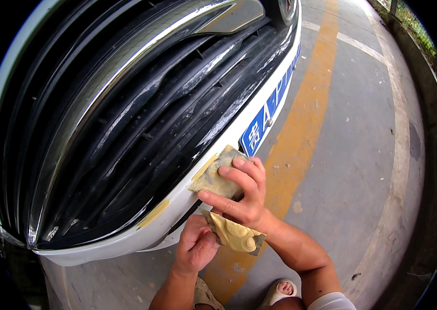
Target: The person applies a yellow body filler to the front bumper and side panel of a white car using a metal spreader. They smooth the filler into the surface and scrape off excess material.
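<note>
My right hand (249,199) presses a flat putty spreader (212,178), smeared with dried filler, against the white front bumper (174,199) of a car. Its fingers lie over the spreader's face. Just below, my left hand (192,248) grips a second flat blade, a putty board (255,248), between thumb and fingers. A thick mound of pale yellow filler (234,232) sits on that board. A strip of yellow filler (154,214) lies on the bumper to the left, and more yellow shows along the spreader's upper edge.
A black slatted grille (141,119) with a curved chrome bar (86,106) rises above the bumper. Right of the spreader, a blue license plate (265,121) is fixed to the bumper. Grey floor with a yellow painted stripe (303,129) runs beside the car, toward a low kerb (430,129).
</note>
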Demonstrator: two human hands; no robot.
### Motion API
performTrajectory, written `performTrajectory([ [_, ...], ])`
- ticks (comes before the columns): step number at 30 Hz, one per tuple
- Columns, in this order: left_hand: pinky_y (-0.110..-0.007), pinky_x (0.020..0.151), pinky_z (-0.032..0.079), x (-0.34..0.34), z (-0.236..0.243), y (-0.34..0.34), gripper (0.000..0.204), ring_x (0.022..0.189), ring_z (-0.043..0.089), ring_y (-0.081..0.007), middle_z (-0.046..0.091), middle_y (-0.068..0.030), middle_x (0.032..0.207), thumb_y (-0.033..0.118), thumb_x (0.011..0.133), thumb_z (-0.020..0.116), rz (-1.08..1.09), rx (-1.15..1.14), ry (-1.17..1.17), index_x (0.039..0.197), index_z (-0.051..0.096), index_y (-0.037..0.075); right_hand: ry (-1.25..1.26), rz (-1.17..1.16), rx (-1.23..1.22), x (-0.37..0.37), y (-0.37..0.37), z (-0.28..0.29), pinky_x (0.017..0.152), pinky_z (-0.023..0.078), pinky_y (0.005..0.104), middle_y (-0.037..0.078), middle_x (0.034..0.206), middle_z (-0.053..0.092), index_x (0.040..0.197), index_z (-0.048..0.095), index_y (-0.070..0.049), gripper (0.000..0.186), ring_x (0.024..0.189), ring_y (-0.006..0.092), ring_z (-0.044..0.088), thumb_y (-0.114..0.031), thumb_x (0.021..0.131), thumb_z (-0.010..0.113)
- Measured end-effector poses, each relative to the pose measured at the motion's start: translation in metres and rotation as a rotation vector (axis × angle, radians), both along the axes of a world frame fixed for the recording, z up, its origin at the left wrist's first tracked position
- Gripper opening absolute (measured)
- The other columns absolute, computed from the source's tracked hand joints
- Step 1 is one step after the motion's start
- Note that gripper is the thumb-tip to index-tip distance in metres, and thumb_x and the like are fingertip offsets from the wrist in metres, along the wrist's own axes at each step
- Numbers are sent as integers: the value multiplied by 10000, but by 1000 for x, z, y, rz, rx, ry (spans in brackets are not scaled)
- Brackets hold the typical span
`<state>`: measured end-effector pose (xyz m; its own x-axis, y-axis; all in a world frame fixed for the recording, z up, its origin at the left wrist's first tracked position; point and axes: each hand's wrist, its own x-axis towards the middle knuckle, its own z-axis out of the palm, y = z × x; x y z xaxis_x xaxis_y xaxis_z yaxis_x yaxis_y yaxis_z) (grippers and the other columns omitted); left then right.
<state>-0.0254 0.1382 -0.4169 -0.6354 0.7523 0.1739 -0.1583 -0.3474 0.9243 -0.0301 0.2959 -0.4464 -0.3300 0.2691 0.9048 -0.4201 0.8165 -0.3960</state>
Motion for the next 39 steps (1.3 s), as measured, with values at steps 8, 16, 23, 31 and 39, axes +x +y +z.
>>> performTrajectory([
  [8,-318,734,441,6,-5,4,198,949,440,-168,436,-136,1148,35,971,418,11,-69,25,1168,440,34,-3,16,56,14,12,3,909,364,527,121,1126,559,993,730,-253,232,1101,321,478,-328,782,668],
  [16,-443,837,512,-3,5,14,195,1234,348,-323,294,-234,1372,37,977,376,-30,34,99,1169,407,31,36,-9,6,-2,12,10,889,377,526,101,1106,572,959,739,-251,266,1074,310,498,-264,696,694],
  [23,-239,632,359,5,15,22,220,732,420,-85,519,-52,933,64,980,431,61,20,-7,1197,444,34,10,-5,29,1,15,9,919,372,537,109,1108,568,949,741,-250,292,1098,316,493,-178,668,720],
  [31,-243,643,374,7,1,16,222,754,438,-87,528,-71,981,53,976,424,76,50,-102,1197,443,37,-11,-13,64,3,12,-3,957,345,534,105,1130,575,962,739,-257,229,1122,314,484,-282,742,681],
  [39,-250,681,407,13,4,9,242,816,456,-97,493,-191,1221,4,956,427,42,-4,29,1192,457,50,11,-15,-20,9,6,2,919,345,497,40,1191,585,1013,722,-315,309,1131,269,490,-275,723,623],
])
